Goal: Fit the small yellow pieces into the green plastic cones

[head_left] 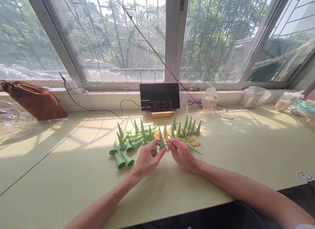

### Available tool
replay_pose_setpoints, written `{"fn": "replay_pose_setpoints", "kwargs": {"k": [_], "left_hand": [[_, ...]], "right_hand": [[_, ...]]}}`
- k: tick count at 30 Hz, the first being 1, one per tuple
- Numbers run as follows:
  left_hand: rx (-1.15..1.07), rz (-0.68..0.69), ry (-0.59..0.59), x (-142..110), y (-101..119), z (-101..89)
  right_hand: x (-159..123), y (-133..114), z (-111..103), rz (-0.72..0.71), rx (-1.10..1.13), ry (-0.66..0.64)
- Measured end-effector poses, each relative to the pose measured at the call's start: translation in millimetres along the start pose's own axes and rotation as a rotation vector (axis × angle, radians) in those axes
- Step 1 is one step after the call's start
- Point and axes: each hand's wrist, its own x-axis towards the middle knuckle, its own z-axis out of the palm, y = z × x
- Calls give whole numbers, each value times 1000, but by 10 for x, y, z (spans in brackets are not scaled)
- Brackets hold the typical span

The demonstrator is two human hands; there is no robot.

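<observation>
Between the thumb and fingers of my left hand (149, 156) stands a green cone-shaped nozzle (161, 139), point up. My right hand (182, 153) is closed beside it, fingertips close to the cone's right side; what they pinch, if anything, is too small to make out. Left of my hands, several green nozzles lie on their sides, such as one with its round open end (120, 162) facing me, while others (120, 142) stand upright. More upright nozzles (189, 125) stand beyond my right hand. Small yellowish pieces (194, 143) lie scattered among them.
A phone (161, 106) leans before a black tablet (159, 91) on a small stand (162, 115). A brown drawstring bag (36, 101) sits at the left. Plastic bags (209, 99) and a coiled wire (224, 114) lie along the sill. The pale table (61, 189) ends before my body.
</observation>
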Motion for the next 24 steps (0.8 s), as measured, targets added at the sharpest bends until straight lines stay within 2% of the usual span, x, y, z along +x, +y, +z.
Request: {"fn": "replay_pose_setpoints", "kwargs": {"k": [6, 12, 24], "left_hand": [[-85, -39, 29, 9, -11, 5], [-168, -60, 105, 12, 21, -14], [-203, -49, 97, -6, 72, -23]], "right_hand": [[5, -32, -18, 31, 7, -43], [20, -68, -43, -33, 32, -65], [13, 12, -31, -111, 56, -38]]}}
